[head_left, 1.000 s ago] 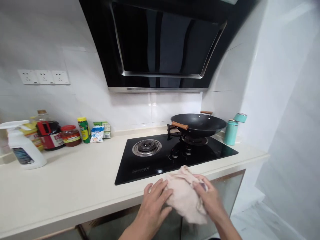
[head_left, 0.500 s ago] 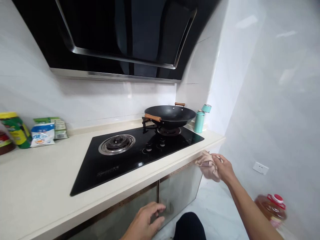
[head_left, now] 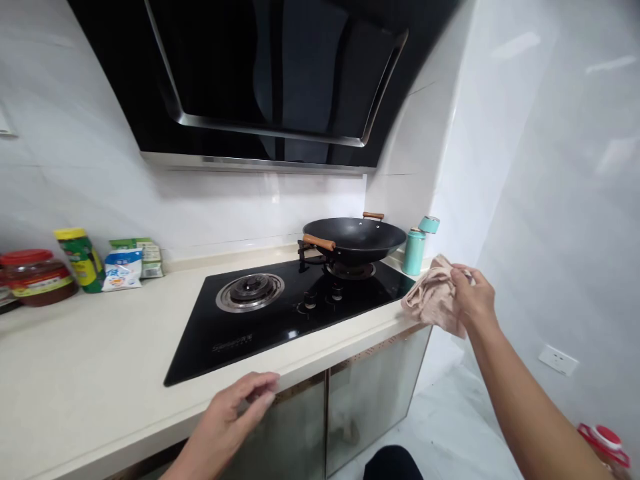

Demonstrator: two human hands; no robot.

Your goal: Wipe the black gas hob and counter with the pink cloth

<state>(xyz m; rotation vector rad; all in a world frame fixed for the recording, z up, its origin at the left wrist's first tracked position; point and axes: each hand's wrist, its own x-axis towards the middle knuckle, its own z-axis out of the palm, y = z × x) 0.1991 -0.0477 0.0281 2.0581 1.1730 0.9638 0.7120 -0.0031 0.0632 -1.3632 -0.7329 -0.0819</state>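
Cloth (head_left: 434, 303) is pinched in the right hand (head_left: 475, 293) at the right end of the counter (head_left: 100, 360), near the teal bottle (head_left: 414, 253). Left hand (head_left: 237, 407) is held empty, loosely part-open, near the front edge.

The person's left hand (head_left: 235, 410) and right hand (head_left: 475, 297) are bare, as are the slim forearms (head_left: 525, 407), while plain black fabric (head_left: 393, 465) covers a rounded, knee-like shape below.

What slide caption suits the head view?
Right hand holds a crumpled pale-pink cloth by a cream countertop; left hand empty.
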